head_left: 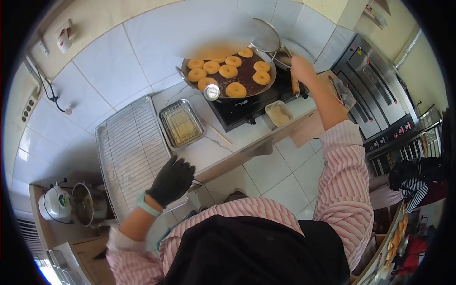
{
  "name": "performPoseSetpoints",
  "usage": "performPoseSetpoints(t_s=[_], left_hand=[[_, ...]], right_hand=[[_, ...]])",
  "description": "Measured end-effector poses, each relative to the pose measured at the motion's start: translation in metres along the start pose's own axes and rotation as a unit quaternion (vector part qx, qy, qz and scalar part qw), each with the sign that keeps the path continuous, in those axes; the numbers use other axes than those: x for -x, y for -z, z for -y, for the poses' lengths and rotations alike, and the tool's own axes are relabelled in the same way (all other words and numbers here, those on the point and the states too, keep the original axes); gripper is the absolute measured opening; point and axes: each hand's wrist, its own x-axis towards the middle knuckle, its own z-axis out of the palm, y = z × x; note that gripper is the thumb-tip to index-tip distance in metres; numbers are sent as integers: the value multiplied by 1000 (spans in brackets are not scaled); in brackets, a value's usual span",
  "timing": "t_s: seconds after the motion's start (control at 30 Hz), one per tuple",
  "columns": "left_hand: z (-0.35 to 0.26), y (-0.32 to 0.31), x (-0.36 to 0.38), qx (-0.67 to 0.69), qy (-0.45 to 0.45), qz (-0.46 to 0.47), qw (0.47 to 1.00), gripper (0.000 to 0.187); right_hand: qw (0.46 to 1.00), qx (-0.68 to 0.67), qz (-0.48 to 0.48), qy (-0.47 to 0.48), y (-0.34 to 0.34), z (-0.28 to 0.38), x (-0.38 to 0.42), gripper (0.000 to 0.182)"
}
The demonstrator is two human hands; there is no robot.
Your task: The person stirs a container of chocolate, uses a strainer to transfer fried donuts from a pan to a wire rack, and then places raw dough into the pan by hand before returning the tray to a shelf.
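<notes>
My left hand (172, 181), in a black glove, is over the near edge of the wire rack (135, 147), its fingers slightly apart and nothing seen in them. My bare right hand (302, 70) is closed round a slim tool with a wooden handle (295, 86), right of the wide pan (273, 84). Several golden rings of dough (228, 71) float in dark oil there. A round dial thermometer (212, 92) is at the pan's near rim. Blurred steam or glare hides part of the far rim. A mesh strainer (267, 37) rests at the back right.
A metal tray with a wire insert (182, 124) and a thin stick (221, 135) lie left of the black stove (232, 116). A square tub (279, 114) sits at the counter's front. At right are a steel oven (375, 92) and a person in striped sleeves (417, 194).
</notes>
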Motion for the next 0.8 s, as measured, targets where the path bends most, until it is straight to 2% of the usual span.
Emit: performPoseSetpoints(t_s=[0.03, 0.07, 0.17, 0.27, 0.37, 0.47, 0.5, 0.6, 0.7, 0.8], left_hand=[[0, -9, 8, 15, 36, 8, 999, 19], [-1, -17, 17, 62, 86, -22, 994, 19], [-13, -43, 48, 170, 223, -91, 956, 19], [-29, -66, 81, 187, 323, -117, 920, 20], [-46, -85, 105, 182, 381, -130, 897, 19], [-57, -90, 115, 197, 407, -150, 879, 18], [-59, -92, 117, 204, 410, -148, 877, 18], [-70, -99, 122, 229, 425, -155, 862, 18], [-75, -107, 125, 242, 430, -152, 856, 18], [-76, -114, 125, 272, 422, -143, 853, 19]], right_hand=[[999, 26, -20, 13, -8, -4, -8, 17], [999, 12, 22, -20, -5, 1, -11, 15], [996, 47, 57, 40, -10, 1, -25, 14], [971, 56, 232, -1, 20, 28, -39, 12], [895, -60, 432, -95, 39, 26, -59, 10], [809, -243, 503, -185, 51, 18, -47, 14], [769, -304, 521, -210, 50, 9, -45, 16], [737, -395, 507, -209, 32, -4, -29, 16], [673, -478, 516, -231, 23, 1, -20, 13], [648, -531, 490, -239, 0, 8, -19, 14]])
